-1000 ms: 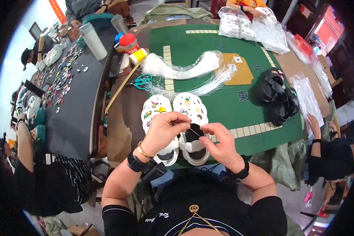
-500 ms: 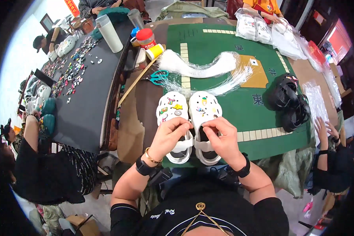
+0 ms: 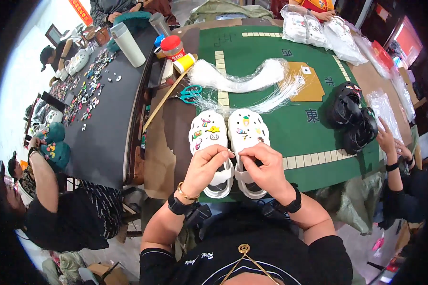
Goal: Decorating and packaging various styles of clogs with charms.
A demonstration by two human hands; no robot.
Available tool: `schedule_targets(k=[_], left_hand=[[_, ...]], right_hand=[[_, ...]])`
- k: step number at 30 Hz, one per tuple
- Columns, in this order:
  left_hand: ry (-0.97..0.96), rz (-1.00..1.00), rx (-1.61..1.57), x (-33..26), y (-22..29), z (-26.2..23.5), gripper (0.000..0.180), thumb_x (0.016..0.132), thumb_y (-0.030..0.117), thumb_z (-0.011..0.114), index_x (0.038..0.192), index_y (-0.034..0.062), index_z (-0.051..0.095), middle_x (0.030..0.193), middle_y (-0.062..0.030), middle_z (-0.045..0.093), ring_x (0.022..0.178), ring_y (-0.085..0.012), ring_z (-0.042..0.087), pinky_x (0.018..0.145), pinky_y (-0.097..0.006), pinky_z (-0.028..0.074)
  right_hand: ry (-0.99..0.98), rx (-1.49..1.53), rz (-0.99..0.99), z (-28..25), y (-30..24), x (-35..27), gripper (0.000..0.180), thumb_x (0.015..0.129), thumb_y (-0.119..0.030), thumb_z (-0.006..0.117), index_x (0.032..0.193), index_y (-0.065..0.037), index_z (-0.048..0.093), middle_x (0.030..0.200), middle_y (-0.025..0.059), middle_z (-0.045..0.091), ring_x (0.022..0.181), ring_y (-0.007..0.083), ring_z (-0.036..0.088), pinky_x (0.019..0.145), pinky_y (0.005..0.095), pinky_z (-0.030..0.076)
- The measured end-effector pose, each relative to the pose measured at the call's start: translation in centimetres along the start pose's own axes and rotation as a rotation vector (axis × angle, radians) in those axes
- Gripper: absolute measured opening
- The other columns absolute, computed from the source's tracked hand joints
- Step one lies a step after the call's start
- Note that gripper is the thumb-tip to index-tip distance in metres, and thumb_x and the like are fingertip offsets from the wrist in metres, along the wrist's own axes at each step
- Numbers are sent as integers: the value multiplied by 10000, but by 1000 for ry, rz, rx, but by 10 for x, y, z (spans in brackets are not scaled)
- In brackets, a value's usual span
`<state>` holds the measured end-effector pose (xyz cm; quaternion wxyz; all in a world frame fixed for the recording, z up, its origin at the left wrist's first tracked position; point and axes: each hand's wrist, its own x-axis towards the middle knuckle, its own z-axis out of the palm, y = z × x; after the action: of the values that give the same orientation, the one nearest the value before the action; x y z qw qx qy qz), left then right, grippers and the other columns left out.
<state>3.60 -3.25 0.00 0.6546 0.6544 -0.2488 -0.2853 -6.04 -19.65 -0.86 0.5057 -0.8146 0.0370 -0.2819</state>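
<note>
Green matting point(image 3: 297, 135) stretches beyond the left hand point(image 3: 207, 166) and right hand point(image 3: 265, 167), with one bundle of white strands point(image 3: 245, 82) ahead, one pair of scissors point(image 3: 189, 94) ahead to the left and two black shoes point(image 3: 348, 112) to the right. Two white shoes point(image 3: 248, 133) stand under and just ahead of the hands, whose fingertips, nearly meeting, pinch what looks like one thin tie point(image 3: 233, 152). Working that tie seems the step in hand; the next move calls for steady fingers.
</note>
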Motion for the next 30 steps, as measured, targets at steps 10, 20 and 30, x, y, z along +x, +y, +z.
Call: schedule_targets(k=[10, 20, 30], left_hand=[[-37, -10, -65, -1, -3, 1, 228, 997, 171, 509, 963, 3, 659, 612, 111, 385, 537, 5, 272, 478, -205, 190], [-88, -54, -100, -4, -4, -3, 228, 994, 186, 528, 965, 12, 672, 693, 98, 468, 627, -5, 355, 566, -184, 294], [-125, -86, -157, -5, -3, -4, 230, 996, 182, 520, 968, 4, 664, 691, 100, 449, 628, 0, 344, 558, -180, 278]], right_hand=[[9, 6, -8, 1, 0, -2, 86, 781, -32, 676, 864, -26, 698, 752, 96, 646, 686, 233, 621, 605, 327, 488], [1, 16, 21, 1, -2, -3, 74, 781, -35, 669, 851, -26, 691, 748, 101, 642, 684, 251, 618, 606, 340, 484], [5, 29, 35, 0, -4, -4, 75, 783, -42, 672, 853, -24, 692, 747, 100, 644, 689, 253, 620, 624, 344, 488]])
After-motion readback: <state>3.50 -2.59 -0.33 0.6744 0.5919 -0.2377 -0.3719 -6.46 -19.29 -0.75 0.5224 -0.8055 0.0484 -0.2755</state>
